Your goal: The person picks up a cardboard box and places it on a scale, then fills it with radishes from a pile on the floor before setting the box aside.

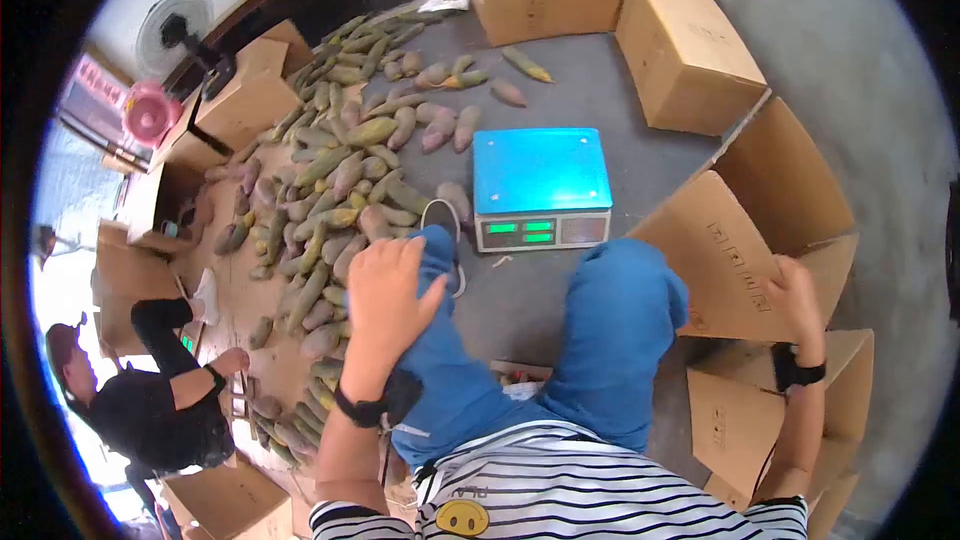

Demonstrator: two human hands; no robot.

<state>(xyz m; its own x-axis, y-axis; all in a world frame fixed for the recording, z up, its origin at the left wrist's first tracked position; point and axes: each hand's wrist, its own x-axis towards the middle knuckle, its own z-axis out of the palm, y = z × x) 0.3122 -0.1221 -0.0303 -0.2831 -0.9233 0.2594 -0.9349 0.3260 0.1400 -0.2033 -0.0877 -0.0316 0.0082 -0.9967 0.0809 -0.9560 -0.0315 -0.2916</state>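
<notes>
A: Where are the hands now?

B: The left hand [385, 285] lies flat and loose on the person's own left knee [440, 270], fingers spread, holding nothing. Just beside it, on the floor, is the big heap of sweet potatoes [330, 180]. The right hand [795, 300] is at the flap of an open cardboard box [730, 260] on the right side. It touches the edge, but I cannot tell if the fingers really grip it.

A: And the scale?

B: The scale [540, 185], with a blue top, stands on the floor between the knees and the heap. Nothing lies on it.

A: What could go wrong here?

B: I think the box flap may bend or fold if the hand pulls on one edge only, because the cardboard looks thin. Also the sweet potatoes lie very near the foot and the scale, so one can roll under a knee or be stepped on.

A: Any writing to read?

B: Green digits glow on the scale display, too small to read. The boxes carry faint print, also not readable. Another person [160, 400] crouches at the far left, by the heap.
</notes>
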